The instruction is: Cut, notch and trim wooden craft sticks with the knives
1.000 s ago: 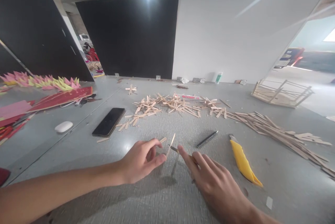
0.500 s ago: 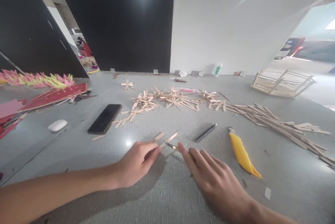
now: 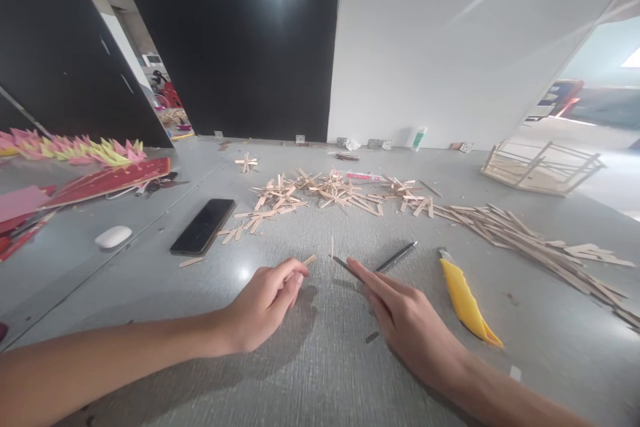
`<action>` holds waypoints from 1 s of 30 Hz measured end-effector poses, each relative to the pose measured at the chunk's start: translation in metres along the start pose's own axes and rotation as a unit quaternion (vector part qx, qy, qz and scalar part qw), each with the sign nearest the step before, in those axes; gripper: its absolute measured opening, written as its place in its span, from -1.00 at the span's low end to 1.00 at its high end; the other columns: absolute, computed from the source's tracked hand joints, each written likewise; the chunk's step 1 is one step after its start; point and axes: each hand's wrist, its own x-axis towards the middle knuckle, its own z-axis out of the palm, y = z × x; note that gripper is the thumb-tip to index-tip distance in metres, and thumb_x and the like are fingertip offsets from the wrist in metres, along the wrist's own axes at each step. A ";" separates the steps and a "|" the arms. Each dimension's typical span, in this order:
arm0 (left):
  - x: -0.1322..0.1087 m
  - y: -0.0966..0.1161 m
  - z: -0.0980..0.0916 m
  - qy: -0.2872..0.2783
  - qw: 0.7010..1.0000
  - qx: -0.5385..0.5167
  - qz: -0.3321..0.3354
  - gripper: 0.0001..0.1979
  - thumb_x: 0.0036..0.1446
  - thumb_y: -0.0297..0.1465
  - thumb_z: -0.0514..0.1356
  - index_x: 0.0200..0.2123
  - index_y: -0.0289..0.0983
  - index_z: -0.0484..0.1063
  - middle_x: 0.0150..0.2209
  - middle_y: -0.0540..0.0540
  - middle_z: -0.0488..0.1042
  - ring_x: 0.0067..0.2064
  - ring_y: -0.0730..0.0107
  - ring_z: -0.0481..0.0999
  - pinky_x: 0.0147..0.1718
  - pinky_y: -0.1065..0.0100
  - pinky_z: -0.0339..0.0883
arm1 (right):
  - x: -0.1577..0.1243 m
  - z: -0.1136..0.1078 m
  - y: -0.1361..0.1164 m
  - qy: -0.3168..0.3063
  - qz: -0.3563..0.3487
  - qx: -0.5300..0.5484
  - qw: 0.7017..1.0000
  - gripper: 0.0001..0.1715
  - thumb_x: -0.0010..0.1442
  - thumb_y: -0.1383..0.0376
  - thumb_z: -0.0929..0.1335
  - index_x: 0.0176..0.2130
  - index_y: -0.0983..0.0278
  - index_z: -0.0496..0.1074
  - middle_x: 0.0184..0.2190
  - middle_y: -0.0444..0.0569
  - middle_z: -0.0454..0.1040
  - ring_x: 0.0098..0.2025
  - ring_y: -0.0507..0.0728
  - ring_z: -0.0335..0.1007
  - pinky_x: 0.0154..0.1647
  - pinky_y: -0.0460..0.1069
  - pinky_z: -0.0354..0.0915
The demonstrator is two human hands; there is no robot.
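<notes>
My left hand hovers over the table, thumb and fingers pressed together. A short wooden stick end shows just past its fingertips; whether they grip it, I cannot tell. My right hand is closed around a craft knife, index finger stretched along it and the blade pointing left. Close to the blade tip is a thin pale wooden stick, apart from the left fingers. Beyond the right fingers lies a dark pen. The knife handle is mostly hidden under the palm.
Loose wooden sticks lie scattered across the middle, with longer strips at right. A phone and a white case lie left. A yellow-wrapped cutter is right of my hand. A stick frame stands far right.
The thin stick that reached out from my left fingers is now apart from them, turned more upright by the blade. The right hand has shifted slightly right and rolled; the view moved a little.
</notes>
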 end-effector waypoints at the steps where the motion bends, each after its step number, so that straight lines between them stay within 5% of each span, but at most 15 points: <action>1: 0.000 0.000 0.000 -0.001 1.000 0.003 0.004 -0.65 0.54 -0.24 -0.12 -0.04 -0.27 0.39 -0.49 0.08 0.36 -0.54 0.48 0.31 -0.50 0.41 0.18 | 0.001 0.000 0.000 0.000 0.005 0.007 1.000 -0.47 0.51 0.41 0.11 0.37 0.31 0.26 -0.12 0.10 0.61 -0.21 0.13 0.59 -0.23 0.03 0.49; 6: -0.001 -0.003 0.002 0.004 1.000 0.018 0.021 -0.68 0.55 -0.25 -0.10 0.03 -0.25 0.38 -0.48 0.08 0.37 -0.54 0.49 0.30 -0.50 0.41 0.19 | 0.002 -0.001 -0.002 -0.006 0.017 0.025 1.000 -0.52 0.51 0.40 0.11 0.30 0.28 0.30 -0.04 0.12 0.61 -0.15 0.16 0.61 -0.21 0.05 0.51; 11: -0.003 -0.001 0.002 0.013 0.997 0.031 0.065 -0.72 0.50 -0.33 0.02 0.21 -0.18 0.27 -0.09 -0.13 0.50 -0.44 0.50 0.39 -0.43 0.40 0.32 | 0.000 -0.002 -0.005 -0.040 -0.037 0.034 0.998 -0.49 0.52 0.38 0.12 0.36 0.25 0.23 -0.21 0.02 0.57 -0.29 0.12 0.55 -0.30 0.03 0.46; 19: -0.004 -0.004 0.003 -0.008 0.992 0.048 0.119 -0.62 0.49 -0.43 -0.02 0.31 -0.11 0.24 0.24 -0.23 0.38 -0.33 0.47 0.47 -0.25 0.35 0.45 | -0.004 0.000 -0.003 -0.051 -0.084 0.012 0.995 -0.45 0.53 0.39 0.09 0.41 0.33 0.18 -0.38 -0.06 0.42 -0.49 0.06 0.35 -0.47 -0.03 0.34; 30: -0.001 -0.004 0.004 -0.011 0.989 0.046 0.140 -0.53 0.50 -0.50 -0.06 0.38 -0.10 0.22 0.27 -0.21 0.37 -0.16 0.40 0.56 -0.13 0.30 0.50 | -0.005 0.001 -0.002 -0.044 -0.101 -0.029 0.993 -0.45 0.52 0.41 0.08 0.40 0.37 0.19 -0.38 -0.09 0.40 -0.52 0.09 0.36 -0.51 0.01 0.31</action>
